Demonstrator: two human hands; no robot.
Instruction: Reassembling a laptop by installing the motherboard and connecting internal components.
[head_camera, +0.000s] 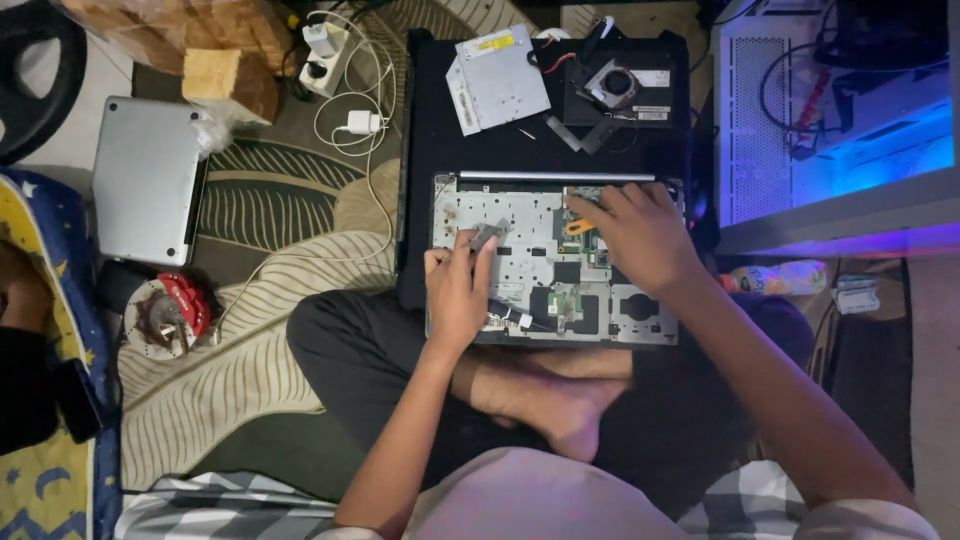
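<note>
Left hand (457, 295) pinches a small grey metal bracket (485, 236); right hand (640, 235), at 3 o'clock, presses fingertips together on the flat orange ribbon cable (579, 227) in the bare laptop chassis (520, 215).

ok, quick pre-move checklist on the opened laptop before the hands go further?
1. Left hand has a grip on the small grey part: ok, pinched between its fingers.
2. Right hand is at the orange tool: ok; grip itself cannot tell.
3. Opened laptop base steady on the lap: ok.
4. Removed optical drive and fan clear of the work: ok, set on the black lid behind.
5. Loose screws accounted for: cannot tell.
</note>
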